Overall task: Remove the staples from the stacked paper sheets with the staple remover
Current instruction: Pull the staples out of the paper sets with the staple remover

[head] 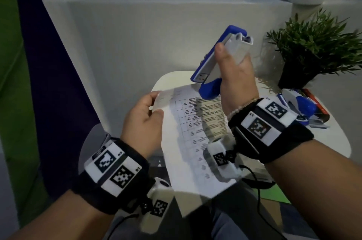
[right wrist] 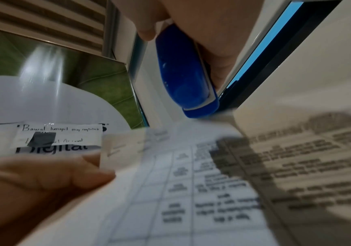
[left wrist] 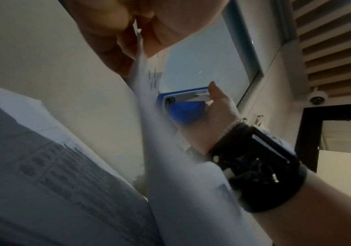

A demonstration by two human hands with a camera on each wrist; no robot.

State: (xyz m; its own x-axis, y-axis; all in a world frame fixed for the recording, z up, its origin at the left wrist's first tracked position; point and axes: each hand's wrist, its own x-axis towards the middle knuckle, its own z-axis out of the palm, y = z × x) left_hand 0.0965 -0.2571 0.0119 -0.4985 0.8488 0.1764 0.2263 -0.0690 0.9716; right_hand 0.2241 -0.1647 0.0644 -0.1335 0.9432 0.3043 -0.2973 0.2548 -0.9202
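Observation:
My left hand (head: pixel 146 120) pinches the far left corner of a stack of printed paper sheets (head: pixel 195 141), lifted above my lap; thumb on top, fingers beneath. The sheets (right wrist: pixel 191 191) carry a printed table and are blurred in both wrist views. My right hand (head: pixel 233 75) grips a blue and white stapler-shaped tool (head: pixel 219 59), held tilted upright just above the sheets' far edge. The tool (right wrist: pixel 187 73) points its blue end down toward the paper. In the left wrist view the tool (left wrist: pixel 183 104) shows behind the paper edge (left wrist: pixel 147 99). No staple is visible.
A small white round table (head: pixel 195 137) lies under the sheets. On its right stand a potted green plant (head: pixel 317 47) and another blue and white stapler (head: pixel 299 106) on a red-black box. A white wall panel (head: pixel 156 34) rises behind. Cables hang from my wrists.

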